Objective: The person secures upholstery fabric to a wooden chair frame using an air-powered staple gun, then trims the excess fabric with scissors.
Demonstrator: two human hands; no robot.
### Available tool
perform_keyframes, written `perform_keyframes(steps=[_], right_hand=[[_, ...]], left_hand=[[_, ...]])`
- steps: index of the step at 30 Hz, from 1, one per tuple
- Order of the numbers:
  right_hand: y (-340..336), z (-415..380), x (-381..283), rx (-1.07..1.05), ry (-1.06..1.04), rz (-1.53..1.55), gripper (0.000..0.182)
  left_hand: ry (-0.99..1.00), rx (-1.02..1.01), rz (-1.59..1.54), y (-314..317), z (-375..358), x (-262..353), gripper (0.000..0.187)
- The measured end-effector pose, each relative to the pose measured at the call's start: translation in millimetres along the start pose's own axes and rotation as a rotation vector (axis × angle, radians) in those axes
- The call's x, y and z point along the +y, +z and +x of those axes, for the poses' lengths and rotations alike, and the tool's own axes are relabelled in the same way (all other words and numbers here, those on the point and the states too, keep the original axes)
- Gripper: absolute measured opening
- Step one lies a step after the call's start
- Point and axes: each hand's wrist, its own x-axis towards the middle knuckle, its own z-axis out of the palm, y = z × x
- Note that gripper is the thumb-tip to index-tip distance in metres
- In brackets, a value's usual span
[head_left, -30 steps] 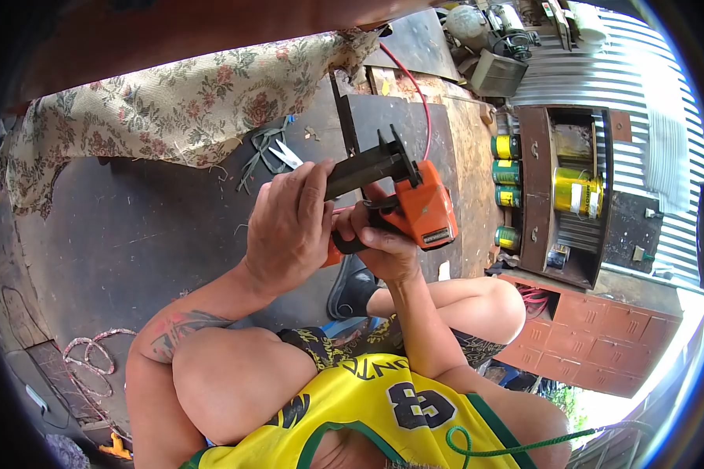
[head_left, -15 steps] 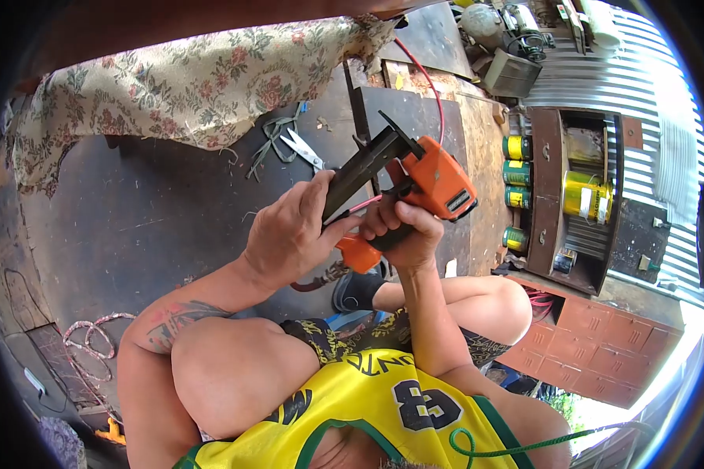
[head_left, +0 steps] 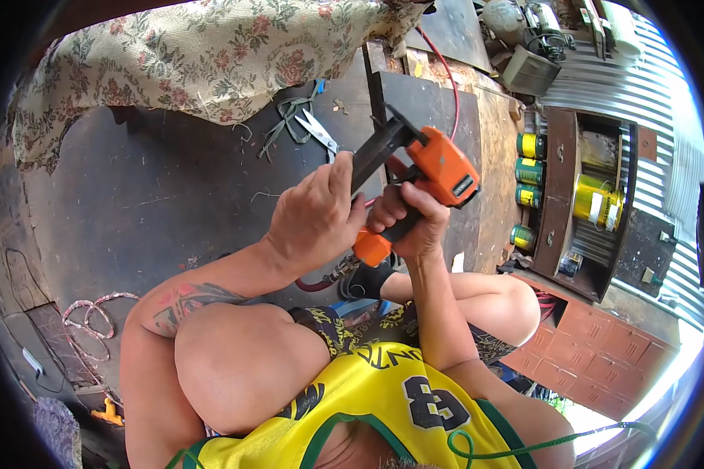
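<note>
An orange and black pneumatic staple gun (head_left: 447, 166) is held up in front of my knees, with its air hose (head_left: 314, 286) joined at the lower end of the handle. My right hand (head_left: 421, 227) is wrapped around the grip. My left hand (head_left: 314, 205) is closed on the long dark magazine (head_left: 375, 156), which slants up toward the nose. Part of the magazine is hidden under the left fingers. Just beyond that hand, scissors (head_left: 318, 133) lie on the dark floor board beside a tangle of greenish strips (head_left: 289, 117).
Floral fabric (head_left: 235, 70) hangs at the top left. A red hose (head_left: 448, 74) runs across the far floor. Several cans (head_left: 529, 172) stand by a brown cabinet (head_left: 554, 211) at right. A rope (head_left: 86, 328) lies coiled at lower left.
The view has shifted slightly, so the surroundings appear displaced. Both hands keep their hold on the staple gun. The pinkish strip seen near the right hand earlier is mostly hidden now.
</note>
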Motion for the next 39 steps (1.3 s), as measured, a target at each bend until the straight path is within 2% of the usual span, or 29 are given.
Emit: perform_keyframes(steps=[3, 5, 8, 12, 23, 25, 26, 28, 30, 32, 33, 35, 36, 37, 39], right_hand=[[15.5, 0.9, 10.1, 0.067, 0.009, -0.126, 0.061], [17.5, 1.5, 15.0, 0.079, 0.035, -0.110, 0.065], [13.9, 4.7, 20.4, 0.062, 0.093, -0.028, 0.066], [17.0, 3.5, 20.8, 0.083, 0.124, -0.091, 0.065], [22.5, 1.2, 32.3, 0.153, 0.144, -0.156, 0.073], [21.3, 0.2, 34.0, 0.153, 0.137, -0.137, 0.053], [19.0, -0.1, 35.6, 0.151, 0.137, -0.138, 0.053], [17.0, 0.2, 36.8, 0.114, 0.131, -0.227, 0.025], [28.2, 0.4, 27.1, 0.137, 0.059, -0.266, 0.018], [32.3, -0.3, 20.4, 0.188, -0.011, -0.306, 0.016], [40.1, -0.4, 15.1, 0.221, -0.038, -0.327, 0.015], [51.2, -2.9, 1.7, 0.180, -0.132, -0.362, 0.021], [59.1, -5.5, -6.6, 0.192, -0.151, -0.384, 0.020], [70.6, -8.0, -15.9, 0.208, -0.169, -0.406, 0.018], [81.9, -10.5, -24.2, 0.181, -0.199, -0.429, 0.016]], left_hand=[[-0.093, -0.044, -0.089, 4.8, 1.0, -6.6, 0.061], [-0.094, 0.002, -0.197, 10.2, -2.3, -14.8, 0.064], [-0.150, -0.058, -0.292, 10.9, -7.7, -19.0, 0.064], [-0.103, -0.022, -0.246, 10.3, -8.2, -22.2, 0.066], [-0.188, -0.094, -0.321, 5.8, -4.2, -21.4, 0.070], [-0.192, -0.110, -0.322, 4.6, -1.3, -23.0, 0.072], [-0.191, -0.121, -0.325, 4.2, 0.4, -23.7, 0.074], [-0.160, -0.071, -0.322, 13.6, -2.1, -30.8, 0.076], [-0.122, -0.004, -0.299, 16.1, 1.3, -40.5, 0.079], [-0.134, -0.132, -0.485, 0.3, 10.2, -45.8, 0.085], [-0.199, -0.174, -0.711, -11.8, 11.9, -45.4, 0.082], [-0.404, -0.051, -1.059, -13.6, 6.6, -56.3, 0.075], [-0.500, 0.099, -1.123, -13.9, 3.1, -63.0, 0.070], [-0.478, 0.107, -1.111, -26.7, 8.3, -66.3, 0.070], [-0.268, 0.473, -1.101, -55.3, 13.3, -67.0, 0.071]])
